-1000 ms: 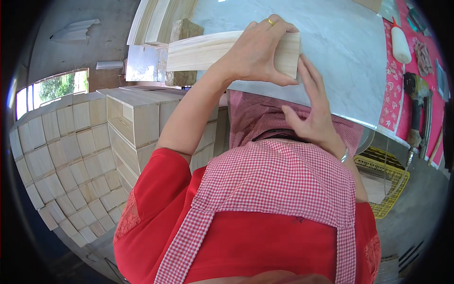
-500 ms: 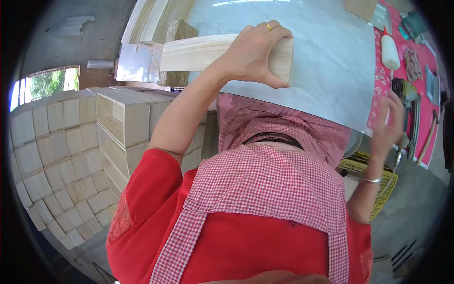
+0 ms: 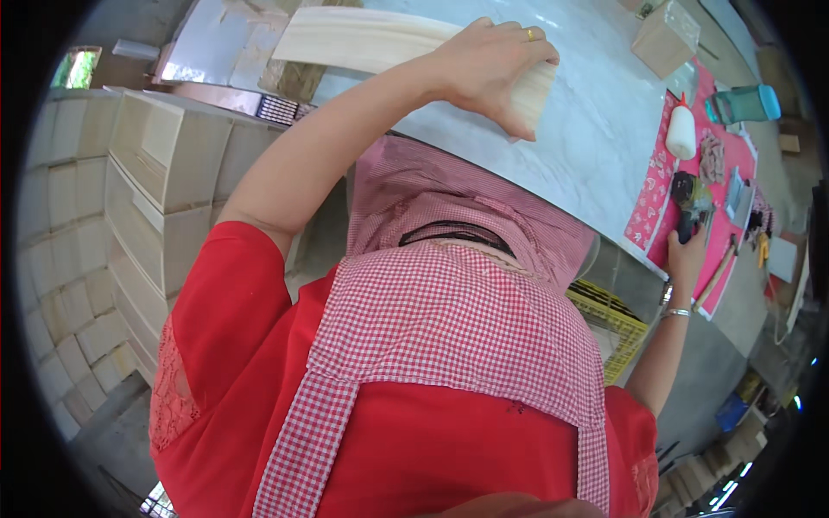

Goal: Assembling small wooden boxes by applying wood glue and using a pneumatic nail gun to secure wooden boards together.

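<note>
A pale wooden board lies lengthwise near the far edge of the marble-patterned tabletop. My left hand spans its right end, thumb on the near edge and fingers curled over the far edge. On the pink patterned cloth to the right lies a dark nail gun, its black handle toward me. My right hand is at that handle, fingers closed around its lower part. Some of those fingers are hidden. A metal hose fitting shows beside the right wrist.
A white glue bottle, a crumpled rag and a teal jar stand or lie around the nail gun. A wooden block sits at the back right. Stacked wooden boxes fill the left side. A yellow crate is below the table.
My right hand has gone from hovering, open, beside the cloth to the nail gun's handle. My left hand stays on the board's right end. The whole view has shifted to the right.
</note>
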A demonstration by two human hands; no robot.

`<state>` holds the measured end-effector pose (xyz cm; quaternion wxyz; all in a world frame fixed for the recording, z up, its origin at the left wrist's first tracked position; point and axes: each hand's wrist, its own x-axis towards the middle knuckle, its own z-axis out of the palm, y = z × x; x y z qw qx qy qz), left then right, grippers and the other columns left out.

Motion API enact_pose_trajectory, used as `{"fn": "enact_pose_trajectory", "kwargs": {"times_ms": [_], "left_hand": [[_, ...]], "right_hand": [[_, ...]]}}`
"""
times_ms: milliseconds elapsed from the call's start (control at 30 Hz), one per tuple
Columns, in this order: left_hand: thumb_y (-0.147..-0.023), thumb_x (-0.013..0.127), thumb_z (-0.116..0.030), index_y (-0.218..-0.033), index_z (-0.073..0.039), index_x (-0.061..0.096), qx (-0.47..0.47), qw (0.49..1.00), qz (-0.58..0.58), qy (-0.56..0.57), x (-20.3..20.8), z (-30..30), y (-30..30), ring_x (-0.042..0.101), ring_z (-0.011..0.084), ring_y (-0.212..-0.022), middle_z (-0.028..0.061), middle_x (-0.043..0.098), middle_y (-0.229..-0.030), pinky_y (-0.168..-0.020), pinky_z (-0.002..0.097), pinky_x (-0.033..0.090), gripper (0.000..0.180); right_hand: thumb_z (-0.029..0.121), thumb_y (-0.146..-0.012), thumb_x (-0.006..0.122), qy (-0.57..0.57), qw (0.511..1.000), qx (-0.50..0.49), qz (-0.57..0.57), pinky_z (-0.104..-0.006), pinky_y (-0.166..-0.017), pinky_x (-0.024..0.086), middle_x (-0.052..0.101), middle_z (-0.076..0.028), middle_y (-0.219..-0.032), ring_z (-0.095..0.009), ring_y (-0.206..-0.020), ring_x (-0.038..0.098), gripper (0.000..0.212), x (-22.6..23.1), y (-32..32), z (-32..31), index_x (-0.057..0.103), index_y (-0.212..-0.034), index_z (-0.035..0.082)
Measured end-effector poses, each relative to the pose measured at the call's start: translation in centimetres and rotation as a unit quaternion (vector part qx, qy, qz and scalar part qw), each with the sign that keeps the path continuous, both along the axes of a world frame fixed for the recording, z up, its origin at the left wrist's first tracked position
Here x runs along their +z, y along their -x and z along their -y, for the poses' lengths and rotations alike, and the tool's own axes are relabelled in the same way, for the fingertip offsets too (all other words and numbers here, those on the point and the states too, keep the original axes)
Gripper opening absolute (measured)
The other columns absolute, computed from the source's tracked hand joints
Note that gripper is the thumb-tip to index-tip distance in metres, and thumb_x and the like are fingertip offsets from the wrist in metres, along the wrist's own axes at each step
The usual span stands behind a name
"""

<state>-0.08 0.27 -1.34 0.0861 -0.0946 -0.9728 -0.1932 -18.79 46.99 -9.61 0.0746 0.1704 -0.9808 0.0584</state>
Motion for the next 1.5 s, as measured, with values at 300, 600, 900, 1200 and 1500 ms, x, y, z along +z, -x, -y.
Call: {"fn": "enact_pose_trajectory", "kwargs": {"times_ms": [300, 600, 900, 1200, 1500], "left_hand": [[-0.054, 0.084, -0.051, -0.127, -0.002, 0.055, -0.036, 0.999, -0.03, 0.021, -1.4, 0.8, 0.3, 0.057, 0.0285, -0.113, 0.0132, 0.061, -0.117, -0.093, 0.0432, 0.041, 0.093], [-0.068, 0.08, -0.042, -0.112, 0.004, 0.059, -0.042, 0.998, 0.041, 0.022, 2.7, 0.2, -1.0, 0.058, 0.0332, -0.11, 0.0212, 0.064, -0.108, -0.094, 0.0444, 0.044, 0.067], [-0.057, 0.085, -0.043, -0.101, 0.002, 0.061, -0.026, 0.999, 0.001, -0.02, 0.6, -0.1, 0.0, 0.06, 0.034, -0.106, 0.0201, 0.064, -0.105, -0.092, 0.0443, 0.044, 0.067], [-0.059, 0.084, -0.043, -0.102, 0.002, 0.062, -0.027, 1.0, 0.001, -0.01, 0.8, -0.1, 0.0, 0.06, 0.0324, -0.106, 0.0193, 0.064, -0.105, -0.092, 0.0433, 0.044, 0.066], [-0.065, 0.081, -0.044, -0.103, 0.003, 0.062, 0.195, 0.931, -0.013, 0.308, 4.6, -4.0, -3.5, 0.06, 0.0303, -0.107, 0.019, 0.065, -0.107, -0.092, 0.0438, 0.044, 0.064]], "right_hand": [[0.019, -0.084, 0.07, 0.01, 0.972, -0.039, 0.231, -0.0334, -0.054, 0.048, 0.064, -0.01, -0.068, -0.018, -0.058, 0.063, 0.028, 10.3, 0.8, 4.8, 0.062, -0.098, -0.005], [0.009, -0.081, 0.078, 0.17, 0.926, 0.221, 0.254, -0.0296, -0.07, 0.053, 0.07, -0.006, -0.092, -0.012, -0.079, 0.064, 0.032, 19.2, -10.8, 17.2, 0.064, -0.107, -0.002], [0.014, -0.084, 0.08, 0.098, 0.906, 0.313, 0.269, -0.028, -0.071, 0.054, 0.07, -0.004, -0.094, -0.011, -0.082, 0.063, 0.035, 20.8, -11.4, 20.3, 0.066, -0.111, -0.003], [0.017, -0.08, 0.084, 0.073, 0.911, 0.286, 0.289, -0.0317, -0.078, 0.053, 0.073, -0.008, -0.096, -0.016, -0.085, 0.066, 0.038, 21.0, -11.1, 21.0, 0.066, -0.107, -0.002], [0.017, -0.079, 0.084, 0.078, 0.906, 0.323, 0.261, -0.0321, -0.075, 0.053, 0.073, -0.007, -0.092, -0.016, -0.079, 0.065, 0.038, 21.3, -10.3, 21.5, 0.066, -0.108, -0.002]]}}
